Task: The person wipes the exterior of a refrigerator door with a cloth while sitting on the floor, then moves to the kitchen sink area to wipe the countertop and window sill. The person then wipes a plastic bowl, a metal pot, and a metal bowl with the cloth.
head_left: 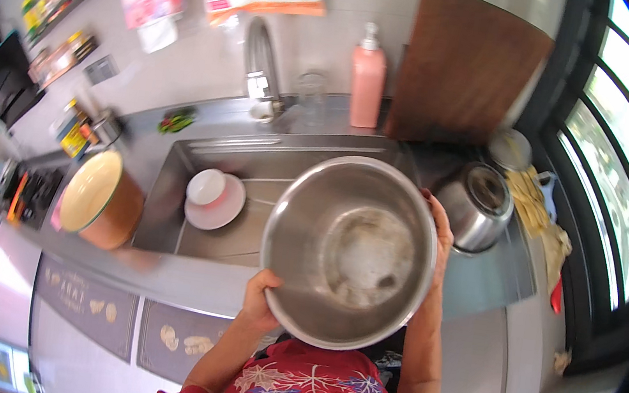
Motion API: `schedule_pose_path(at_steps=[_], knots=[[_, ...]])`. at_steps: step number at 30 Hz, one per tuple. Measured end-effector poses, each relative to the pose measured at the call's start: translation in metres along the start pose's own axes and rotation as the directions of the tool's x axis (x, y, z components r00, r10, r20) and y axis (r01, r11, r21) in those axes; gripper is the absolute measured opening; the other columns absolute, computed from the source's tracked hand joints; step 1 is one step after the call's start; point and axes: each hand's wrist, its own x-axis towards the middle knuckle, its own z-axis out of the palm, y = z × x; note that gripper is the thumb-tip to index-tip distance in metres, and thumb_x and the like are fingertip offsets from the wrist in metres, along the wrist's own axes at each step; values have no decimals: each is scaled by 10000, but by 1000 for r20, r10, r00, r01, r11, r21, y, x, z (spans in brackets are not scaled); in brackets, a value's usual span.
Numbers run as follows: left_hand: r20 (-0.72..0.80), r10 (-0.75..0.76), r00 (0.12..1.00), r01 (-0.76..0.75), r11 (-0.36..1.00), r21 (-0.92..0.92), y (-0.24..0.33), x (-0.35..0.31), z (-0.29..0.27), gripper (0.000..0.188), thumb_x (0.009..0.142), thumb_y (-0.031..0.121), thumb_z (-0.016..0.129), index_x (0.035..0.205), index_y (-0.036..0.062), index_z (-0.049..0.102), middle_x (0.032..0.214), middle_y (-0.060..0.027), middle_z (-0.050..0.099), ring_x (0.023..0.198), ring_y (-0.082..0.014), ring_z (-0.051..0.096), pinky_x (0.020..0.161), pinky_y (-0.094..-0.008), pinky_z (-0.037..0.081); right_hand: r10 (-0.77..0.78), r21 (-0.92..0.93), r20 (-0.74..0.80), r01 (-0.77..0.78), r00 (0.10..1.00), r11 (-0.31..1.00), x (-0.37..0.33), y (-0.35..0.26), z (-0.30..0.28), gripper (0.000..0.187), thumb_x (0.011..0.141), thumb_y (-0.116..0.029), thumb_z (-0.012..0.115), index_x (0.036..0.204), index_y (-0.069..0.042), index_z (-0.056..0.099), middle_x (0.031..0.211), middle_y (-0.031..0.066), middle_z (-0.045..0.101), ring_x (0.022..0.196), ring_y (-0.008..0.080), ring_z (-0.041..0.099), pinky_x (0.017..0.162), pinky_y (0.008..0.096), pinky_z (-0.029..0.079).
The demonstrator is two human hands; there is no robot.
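A large round stainless steel pot (pixel 303 226) is held up in front of me, its open top facing me. Whitish residue and dark marks show on its inner bottom. My left hand (pixel 261 300) grips its lower left rim, thumb over the edge. On the opposite side, my right hand (pixel 440 231) is wrapped round the wall, most of its fingers hidden behind the metal. The pot overlaps the right part of the sink (pixel 175 179). Inside that sink, a white bowl (pixel 207 186) rests on a pale pink plate (pixel 220 212).
A tan pot (pixel 113 207) stands left of the sink. Behind the sink are a faucet (pixel 261 72), a glass (pixel 311 94) and a pink pump bottle (pixel 367 81). A wooden cutting board (pixel 468 66) leans at the wall. To the right sit a steel kettle (pixel 473 212) and yellow gloves (pixel 526 199).
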Motion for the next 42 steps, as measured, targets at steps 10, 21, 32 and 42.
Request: schedule_pose_path(at_steps=[10,21,32,42], knots=[[51,7,999,3,977,-211,17,2,22,475,738,129,459,1166,-75,480,1113,-230,583,975,-369,595,903,-478,479,446,-161,83,-429,891,889,-81,52,-6,397,882,-160,568,1221,16,462,992,106,601,787,154,610,678,283,519],[-360,645,674,-627,757,182,78,-76,-4,396,738,111,490,1102,-44,504,1059,-184,577,1023,-324,562,957,-453,437,557,-158,279,-535,782,830,-84,40,-15,335,864,-78,565,1179,26,527,1043,60,604,940,118,566,840,258,448],[-276,958,79,-645,260,719,289,-190,40,402,799,223,524,1110,-31,507,1086,-182,574,932,-311,596,777,-435,515,472,-149,272,-448,838,882,-97,73,1,337,881,-75,521,1205,14,487,1025,99,593,816,157,604,664,301,532],[-396,918,34,-356,381,853,408,-201,-42,248,778,98,514,975,-41,453,592,-107,477,383,-181,433,352,-356,465,368,-57,195,-364,909,930,-107,68,24,325,881,-65,537,1188,36,507,1094,67,562,987,146,526,897,281,398]])
